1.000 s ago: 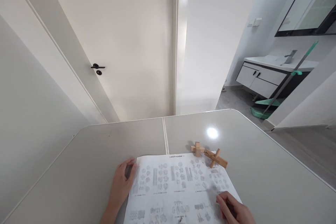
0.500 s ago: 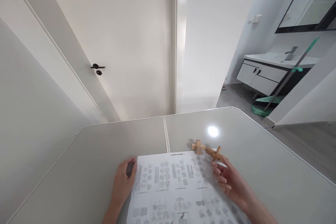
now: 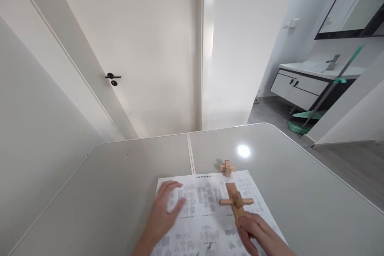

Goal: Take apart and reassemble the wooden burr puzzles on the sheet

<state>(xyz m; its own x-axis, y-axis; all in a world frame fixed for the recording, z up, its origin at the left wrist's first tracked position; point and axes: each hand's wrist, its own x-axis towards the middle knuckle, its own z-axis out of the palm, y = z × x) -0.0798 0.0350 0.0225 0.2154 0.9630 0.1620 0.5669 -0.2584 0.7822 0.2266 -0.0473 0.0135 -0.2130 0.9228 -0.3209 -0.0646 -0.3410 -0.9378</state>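
My right hand (image 3: 258, 230) grips the near end of a cross-shaped wooden puzzle (image 3: 236, 201), a flat bar with a round rod and a block crossing its middle. The puzzle is held over the right part of a printed sheet (image 3: 210, 224), which shows rows of small grey diagrams. My left hand (image 3: 165, 212) hovers over the sheet's left side, fingers apart and slightly blurred, with nothing in them. Just at the sheet's top edge stands a second, smaller wooden cross puzzle (image 3: 227, 168), touched by neither hand.
The grey table (image 3: 99, 192) has a pale seam (image 3: 190, 154) running away from me. Behind it is a white door (image 3: 156, 48) with a black handle (image 3: 113, 76). At the right are a washbasin cabinet (image 3: 300, 84) and a green dustpan (image 3: 298, 127).
My right hand has brought the wooden puzzle nearer, from beside the smaller cross to over the sheet. My left hand has left the sheet's left edge and moved right, fingers spreading.
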